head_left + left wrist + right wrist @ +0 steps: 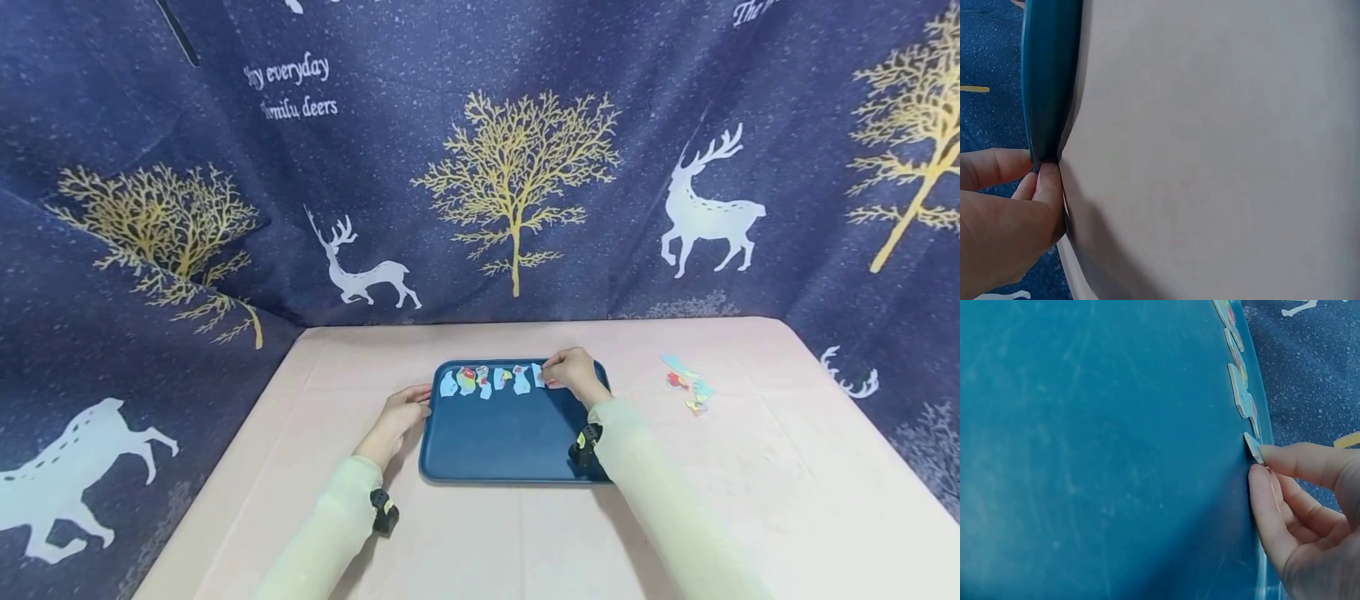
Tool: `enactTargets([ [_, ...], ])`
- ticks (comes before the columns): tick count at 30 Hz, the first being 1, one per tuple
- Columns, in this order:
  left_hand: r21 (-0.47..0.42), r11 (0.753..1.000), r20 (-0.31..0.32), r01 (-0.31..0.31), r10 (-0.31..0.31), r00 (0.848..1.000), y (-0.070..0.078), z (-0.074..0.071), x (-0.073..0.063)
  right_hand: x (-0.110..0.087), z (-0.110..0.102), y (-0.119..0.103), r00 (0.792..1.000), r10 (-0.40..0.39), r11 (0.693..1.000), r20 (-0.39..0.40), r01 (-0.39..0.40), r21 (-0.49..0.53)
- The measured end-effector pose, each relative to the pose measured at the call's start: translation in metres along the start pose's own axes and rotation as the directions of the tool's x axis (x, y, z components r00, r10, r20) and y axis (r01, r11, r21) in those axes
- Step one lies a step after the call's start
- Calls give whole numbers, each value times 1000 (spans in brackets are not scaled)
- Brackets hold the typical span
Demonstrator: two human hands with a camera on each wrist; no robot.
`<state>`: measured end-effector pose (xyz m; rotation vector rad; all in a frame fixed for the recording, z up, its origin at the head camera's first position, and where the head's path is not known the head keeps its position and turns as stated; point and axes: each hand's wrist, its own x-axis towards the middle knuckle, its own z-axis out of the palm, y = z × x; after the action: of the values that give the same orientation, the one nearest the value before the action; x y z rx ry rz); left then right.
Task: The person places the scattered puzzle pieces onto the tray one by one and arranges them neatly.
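Observation:
A dark blue tray (487,442) lies on the table in the head view. My left hand (399,421) pinches its left edge; in the left wrist view the thumb and fingers (1050,184) meet at the tray's rim (1052,75). Along the far side of the tray runs a row of several small printed puzzle pieces (521,381), pale blue with red and yellow parts. At the right end of that row, my right hand (576,372) holds a light blue puzzle piece (1252,447) between thumb and finger, close over the tray. The fingers partly cover that piece.
To the right of the tray, a small loose cluster of more puzzle pieces (697,397) lies on the pale pink table (750,467). Behind the table hangs a dark blue cloth (585,292) printed with deer and trees. Black wrist cameras sit on both sleeves.

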<state>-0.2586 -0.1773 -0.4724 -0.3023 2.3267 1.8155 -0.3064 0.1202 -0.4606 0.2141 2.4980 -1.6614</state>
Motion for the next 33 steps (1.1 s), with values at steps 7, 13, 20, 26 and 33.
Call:
enactTargets([
  [7,2,999,1,-32,32,999,4,-1,-5,-1,-2,-6,1000,24,998,-16,-25,-53],
  [13,-2,1000,1,-3,3,1000,0,1,-1,-2,-1,-1,1000,17,999,3,-17,-35],
  [20,-10,1000,4,5,-5,1000,0,1,1,-1,-12,1,996,-67,992,55,61,110],
  [26,-15,1000,4,6,-6,1000,0,-1,0,-1,-33,-3,982,-180,966,63,164,198],
  [33,-17,1000,8,15,-15,1000,-1,-1,1,-3,-78,9,976,-216,973,-22,217,82],
])
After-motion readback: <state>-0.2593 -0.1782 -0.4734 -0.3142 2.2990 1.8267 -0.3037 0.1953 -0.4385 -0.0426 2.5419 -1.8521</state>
